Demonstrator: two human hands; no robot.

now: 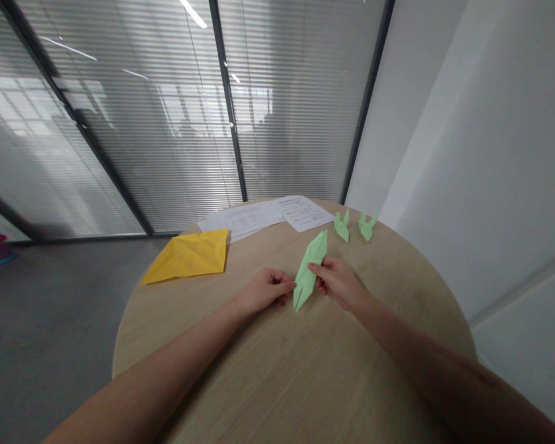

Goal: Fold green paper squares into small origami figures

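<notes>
A long, pointed piece of folded green paper (311, 262) is held up slantwise above the table. My right hand (338, 280) grips its right edge, thumb on the near face and fingers curled behind. At the lower left edge, my left hand (271, 288) pinches the paper between thumb and forefinger, the other fingers curled in. Slits show at both pointed ends of the paper. Two small green folded-paper figures, one on the left (341, 227) and one on the right (366, 228), stand on the table beyond my right hand.
A creased yellow paper sheet (189, 254) lies at the left of the round wooden table (300, 382). Printed white sheets (305, 213) overlap at the far edge. Behind are glass panels with blinds (291, 135); a white wall (499, 154) rises at the right.
</notes>
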